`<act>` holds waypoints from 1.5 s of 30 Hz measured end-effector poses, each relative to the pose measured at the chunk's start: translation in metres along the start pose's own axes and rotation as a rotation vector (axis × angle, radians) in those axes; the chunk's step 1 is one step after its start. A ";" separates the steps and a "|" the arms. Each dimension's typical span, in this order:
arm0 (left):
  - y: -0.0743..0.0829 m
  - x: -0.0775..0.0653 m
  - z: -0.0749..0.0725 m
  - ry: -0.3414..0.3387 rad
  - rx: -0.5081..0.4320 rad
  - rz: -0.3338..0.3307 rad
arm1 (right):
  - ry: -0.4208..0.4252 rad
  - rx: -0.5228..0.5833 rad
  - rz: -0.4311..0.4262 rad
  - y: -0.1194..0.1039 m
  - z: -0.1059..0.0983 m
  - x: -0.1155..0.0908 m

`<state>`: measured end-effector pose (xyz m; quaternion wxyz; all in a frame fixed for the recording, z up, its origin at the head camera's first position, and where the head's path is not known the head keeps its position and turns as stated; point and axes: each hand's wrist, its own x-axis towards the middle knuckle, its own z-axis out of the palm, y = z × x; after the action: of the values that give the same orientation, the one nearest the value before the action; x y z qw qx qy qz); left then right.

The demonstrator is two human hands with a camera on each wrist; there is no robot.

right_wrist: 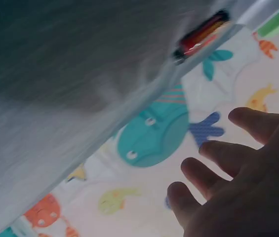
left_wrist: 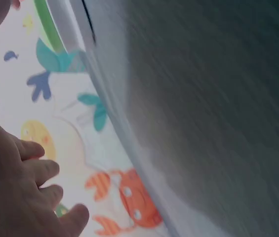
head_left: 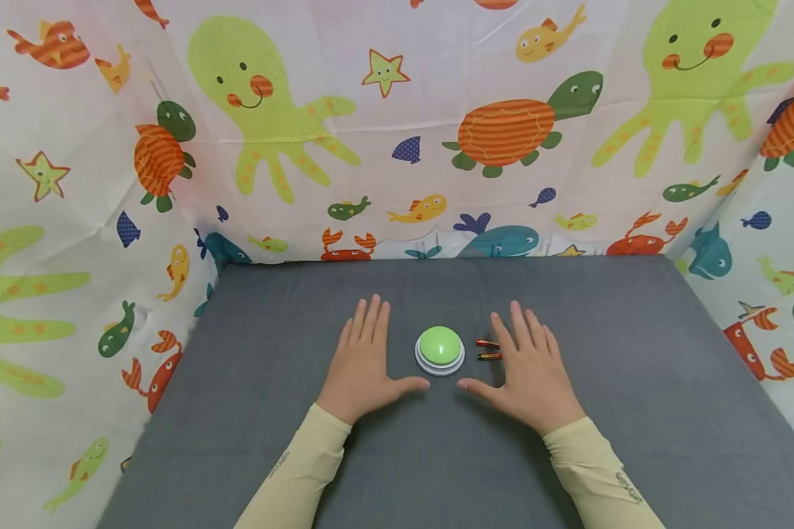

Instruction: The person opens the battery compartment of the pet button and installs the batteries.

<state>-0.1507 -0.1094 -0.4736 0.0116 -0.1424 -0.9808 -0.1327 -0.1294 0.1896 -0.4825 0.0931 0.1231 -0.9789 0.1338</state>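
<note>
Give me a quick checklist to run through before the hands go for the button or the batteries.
1. Left hand free: ok, fingers extended, holding nothing.
2. Right hand free: ok, fingers extended, nothing held.
3. Green button resting dome-up on the gray table: ok.
4. Two batteries located: ok, lying between the button and the right hand.
5. Button's underside visible: not ok, it faces the table.
6. Batteries charged: cannot tell from appearance.
</note>
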 end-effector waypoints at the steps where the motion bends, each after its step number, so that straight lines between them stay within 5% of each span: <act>1: 0.004 0.002 0.001 -0.009 -0.003 0.019 | -0.009 0.006 -0.011 -0.004 0.001 0.003; 10: 0.031 0.020 0.015 -0.034 -0.062 0.160 | -0.068 0.093 -0.104 -0.038 0.005 0.026; 23: 0.043 0.022 0.019 -0.141 -0.261 0.165 | -0.167 0.241 -0.116 -0.038 0.016 0.031; 45: 0.043 0.022 0.019 -0.009 -0.185 0.257 | -0.113 0.275 -0.155 -0.034 0.022 0.037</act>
<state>-0.1590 -0.0588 -0.4792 0.0109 -0.2678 -0.9382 -0.2191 -0.1585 0.1437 -0.4869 0.0304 0.2171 -0.9426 0.2518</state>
